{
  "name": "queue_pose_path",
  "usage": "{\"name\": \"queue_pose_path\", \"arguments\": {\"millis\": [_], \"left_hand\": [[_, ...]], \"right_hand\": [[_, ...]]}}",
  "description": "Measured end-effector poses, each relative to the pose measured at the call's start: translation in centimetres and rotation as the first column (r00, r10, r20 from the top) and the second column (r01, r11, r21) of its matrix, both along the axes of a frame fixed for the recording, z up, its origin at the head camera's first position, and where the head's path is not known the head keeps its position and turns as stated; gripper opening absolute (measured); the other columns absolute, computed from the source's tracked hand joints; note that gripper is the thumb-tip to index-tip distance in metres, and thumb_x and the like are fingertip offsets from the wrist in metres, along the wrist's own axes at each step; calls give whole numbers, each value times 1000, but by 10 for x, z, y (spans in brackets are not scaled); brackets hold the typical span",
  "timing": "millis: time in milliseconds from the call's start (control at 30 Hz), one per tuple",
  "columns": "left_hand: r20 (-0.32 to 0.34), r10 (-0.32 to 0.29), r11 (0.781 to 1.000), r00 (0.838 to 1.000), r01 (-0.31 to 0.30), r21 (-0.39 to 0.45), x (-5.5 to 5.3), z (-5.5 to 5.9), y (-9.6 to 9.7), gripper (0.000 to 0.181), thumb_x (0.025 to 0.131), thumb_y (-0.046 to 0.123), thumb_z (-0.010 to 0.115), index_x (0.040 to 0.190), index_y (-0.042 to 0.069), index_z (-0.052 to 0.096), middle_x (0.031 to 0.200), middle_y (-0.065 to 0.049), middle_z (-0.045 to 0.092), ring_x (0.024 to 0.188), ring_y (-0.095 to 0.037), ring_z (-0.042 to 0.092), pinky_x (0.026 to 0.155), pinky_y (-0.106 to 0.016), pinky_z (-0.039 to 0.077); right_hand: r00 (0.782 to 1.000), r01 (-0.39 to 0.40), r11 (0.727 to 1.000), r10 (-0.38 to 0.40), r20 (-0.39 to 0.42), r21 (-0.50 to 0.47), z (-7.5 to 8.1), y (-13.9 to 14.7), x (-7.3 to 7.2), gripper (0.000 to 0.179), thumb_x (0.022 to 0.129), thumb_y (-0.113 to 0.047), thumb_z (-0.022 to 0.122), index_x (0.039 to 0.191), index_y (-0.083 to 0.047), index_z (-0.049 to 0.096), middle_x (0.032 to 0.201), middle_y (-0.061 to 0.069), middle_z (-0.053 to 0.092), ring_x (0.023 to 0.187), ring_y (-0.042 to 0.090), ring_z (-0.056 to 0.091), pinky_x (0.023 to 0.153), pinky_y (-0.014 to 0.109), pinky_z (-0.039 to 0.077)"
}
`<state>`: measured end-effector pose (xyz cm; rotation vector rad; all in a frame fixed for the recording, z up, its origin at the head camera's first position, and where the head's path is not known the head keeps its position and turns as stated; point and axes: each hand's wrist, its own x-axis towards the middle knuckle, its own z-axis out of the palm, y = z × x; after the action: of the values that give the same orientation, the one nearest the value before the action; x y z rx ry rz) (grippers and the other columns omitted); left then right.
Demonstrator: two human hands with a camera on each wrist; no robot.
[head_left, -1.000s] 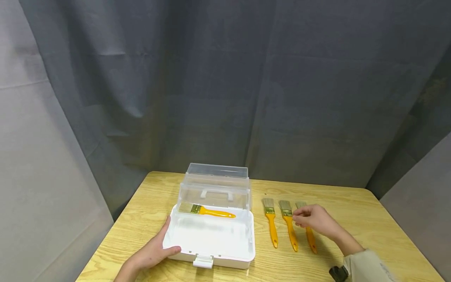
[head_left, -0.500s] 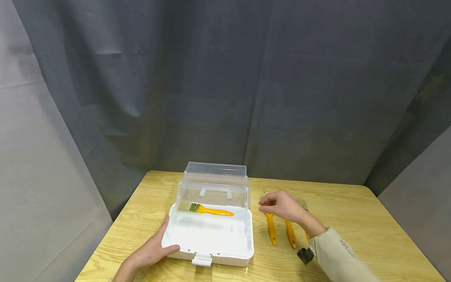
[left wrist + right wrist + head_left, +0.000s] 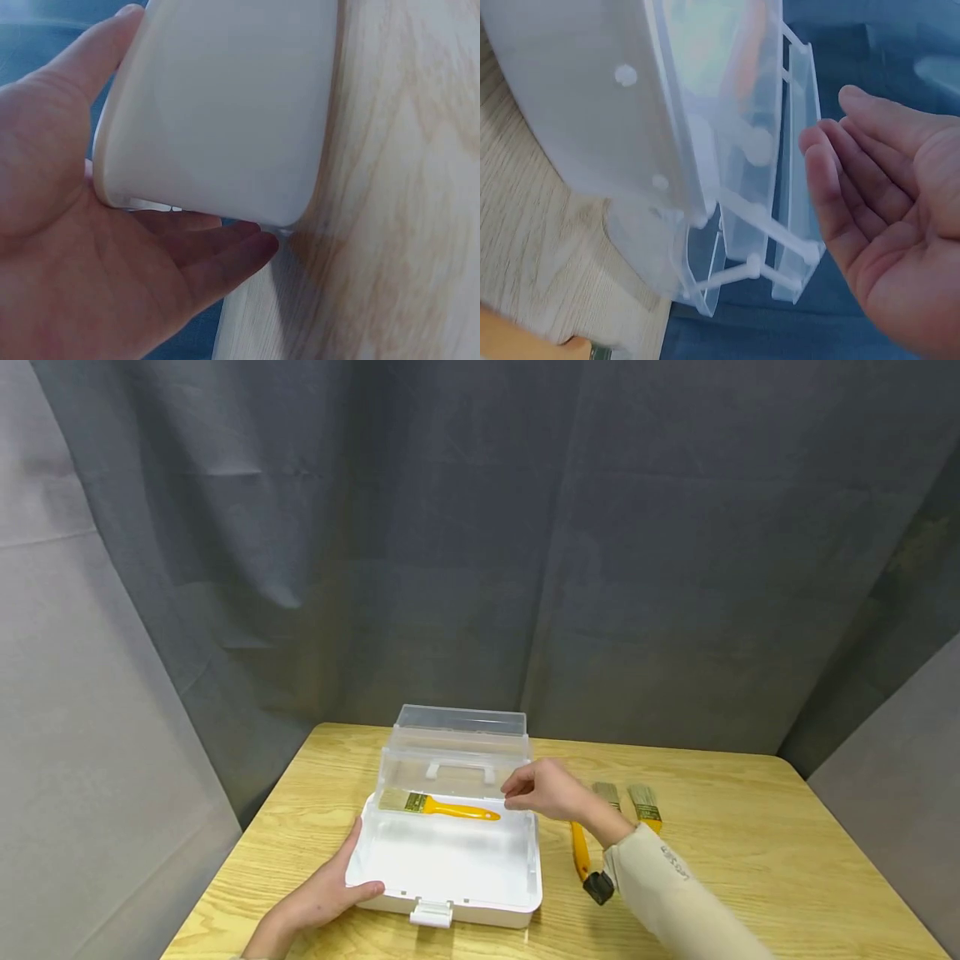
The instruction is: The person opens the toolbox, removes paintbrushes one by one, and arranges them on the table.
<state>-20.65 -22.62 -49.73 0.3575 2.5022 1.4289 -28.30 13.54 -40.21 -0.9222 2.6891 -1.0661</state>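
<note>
A white toolbox [image 3: 442,860] stands with its clear tiered trays [image 3: 457,747] raised at the back. My left hand [image 3: 322,885] holds its left end, thumb on the rim; the left wrist view shows the fingers round the far corner of the white box wall [image 3: 217,105]. One paintbrush [image 3: 457,812] with a yellow handle lies across the clear tray, bristles to the left. My right hand [image 3: 543,789] hovers over the box's back right corner, fingers loosely curled with nothing in them. In the right wrist view that hand [image 3: 885,187] is beside the trays' link arms [image 3: 769,225].
Right of the box, three more paintbrushes lie on the wooden table [image 3: 750,827]: one handle [image 3: 579,852] and two bristle heads, the middle one [image 3: 606,793] and the right one [image 3: 645,806], show past my right arm. Dark curtain [image 3: 450,568] hangs behind the table.
My right hand has moved left from above the paintbrushes on the table to the toolbox's right side. My left hand, the toolbox and the brush in it have stayed put.
</note>
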Motion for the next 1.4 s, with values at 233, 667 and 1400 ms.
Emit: {"name": "queue_pose_path", "arguments": {"millis": [233, 667, 1400], "left_hand": [[-11, -13, 1000, 1000, 13, 0, 0, -3, -1, 106, 85, 31, 72, 149, -1, -7, 154, -24, -4, 139, -40, 5, 109, -55, 7], [-15, -5, 1000, 1000, 5, 3, 0, -3, 0, 106, 84, 29, 72, 150, 0, -5, 154, -24, -3, 139, -41, 5, 109, -55, 7], [-5, -3, 1000, 1000, 3, -4, 0, -2, -1, 105, 85, 30, 71, 150, 1, -6, 154, -24, -3, 139, -41, 5, 109, -56, 8]], "right_hand": [[999, -23, 999, 24, -25, 42, -12, -16, -10, 10, 82, -7, 74, 92, -5, 74, 83, -2, 70, 73, 8, 64, 65, 23, 52], [997, -77, 992, 78, 2, 100, -25, -32, -23, 10, 77, -6, 78, 86, -6, 74, 75, -5, 69, 67, 4, 62, 62, 21, 51], [996, -60, 988, 68, -54, 142, -34, -43, -25, 18, 75, -6, 80, 92, -9, 74, 84, -3, 69, 71, 7, 59, 65, 21, 50]]}}
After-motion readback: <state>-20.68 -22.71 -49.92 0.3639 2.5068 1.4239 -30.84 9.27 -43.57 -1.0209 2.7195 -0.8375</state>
